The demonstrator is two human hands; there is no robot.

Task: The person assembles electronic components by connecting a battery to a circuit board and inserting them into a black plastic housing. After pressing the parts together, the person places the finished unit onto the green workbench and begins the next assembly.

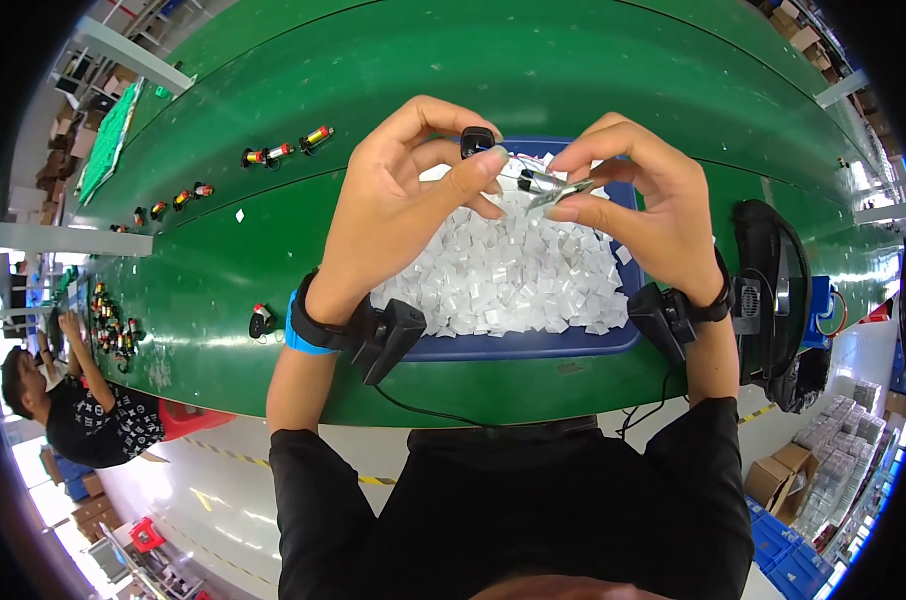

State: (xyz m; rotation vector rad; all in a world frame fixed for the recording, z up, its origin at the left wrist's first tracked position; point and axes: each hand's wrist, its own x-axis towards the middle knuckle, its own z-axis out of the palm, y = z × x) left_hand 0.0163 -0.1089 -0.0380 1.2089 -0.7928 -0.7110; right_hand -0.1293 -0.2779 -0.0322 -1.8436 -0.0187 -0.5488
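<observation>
Above a blue tray (533,346) heaped with small white square pieces (498,270), I hold up two small parts. My left hand (398,185) pinches a rounded black plastic part (478,141) between thumb and fingers. Across from it, the thumb and fingers of my right hand (643,190) are closed on a small flat silvery piece (563,192). Beside that piece is a small dark cylinder (539,181), and thin wires run from there toward the black part. My fingers partly hide how these are joined.
Wired parts with red and yellow cylinders (266,156) lie left on the green table (303,215); a single one (262,320) lies nearer. More are heaped (113,330) near a seated person (83,410). A black bag (773,290) stands right. Cables hang from devices strapped to my wrists.
</observation>
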